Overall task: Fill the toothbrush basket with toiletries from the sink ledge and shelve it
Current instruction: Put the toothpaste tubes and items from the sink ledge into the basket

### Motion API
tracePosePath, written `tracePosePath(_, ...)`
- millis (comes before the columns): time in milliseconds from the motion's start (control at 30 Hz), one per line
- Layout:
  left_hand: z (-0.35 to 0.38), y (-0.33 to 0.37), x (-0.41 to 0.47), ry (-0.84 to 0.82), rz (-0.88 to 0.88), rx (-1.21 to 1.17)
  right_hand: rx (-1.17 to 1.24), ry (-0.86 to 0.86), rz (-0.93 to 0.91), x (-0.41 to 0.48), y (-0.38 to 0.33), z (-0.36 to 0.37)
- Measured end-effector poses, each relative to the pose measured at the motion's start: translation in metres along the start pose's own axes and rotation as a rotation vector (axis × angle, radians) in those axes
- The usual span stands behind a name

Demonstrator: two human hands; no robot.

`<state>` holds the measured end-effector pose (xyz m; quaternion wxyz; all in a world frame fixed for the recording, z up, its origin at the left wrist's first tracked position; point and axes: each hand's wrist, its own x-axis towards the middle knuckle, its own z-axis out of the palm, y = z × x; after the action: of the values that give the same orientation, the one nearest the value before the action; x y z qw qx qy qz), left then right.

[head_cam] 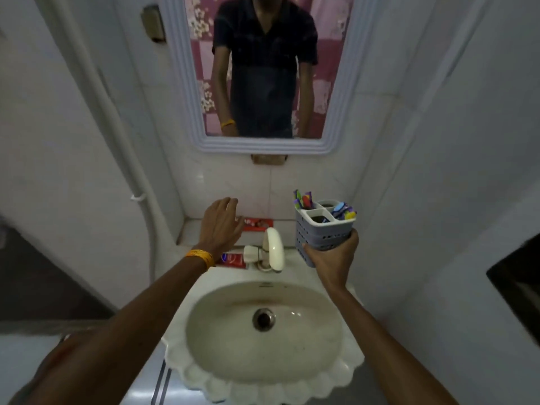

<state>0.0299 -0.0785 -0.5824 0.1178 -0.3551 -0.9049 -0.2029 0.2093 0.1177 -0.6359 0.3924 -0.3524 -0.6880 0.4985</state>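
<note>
My right hand (331,260) grips the grey perforated toothbrush basket (323,232) from below, holding it upright above the right side of the sink ledge. Several coloured toothbrushes (304,199) and other coloured items (344,212) stick out of its compartments. My left hand (220,223), with an orange wristband, hovers open over the ledge behind the tap. Under its fingers lies a red toothpaste box (258,224). A second red package (232,260) lies on the ledge beside the tap, partly hidden by my wrist.
A cream tap (273,249) stands at the middle of the white sink (263,331). A framed mirror (263,71) hangs above, with a small fitting (268,159) under it. A white pipe (140,197) runs down the left wall.
</note>
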Motion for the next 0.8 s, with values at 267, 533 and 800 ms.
tracePosePath(267,0.059,-0.063,-0.027,-0.341,-0.085,0.024,0.024,-0.017,0.098,-0.011,0.055,0.033)
tracePosePath(533,0.09,-0.107,-0.046,-0.555,-0.115,0.138,0.041,0.038,0.091,-0.034,0.08,0.036)
tracePosePath(800,0.096,-0.126,-0.041,-0.525,-0.066,0.228,0.107,0.048,0.072,-0.034,0.083,0.03)
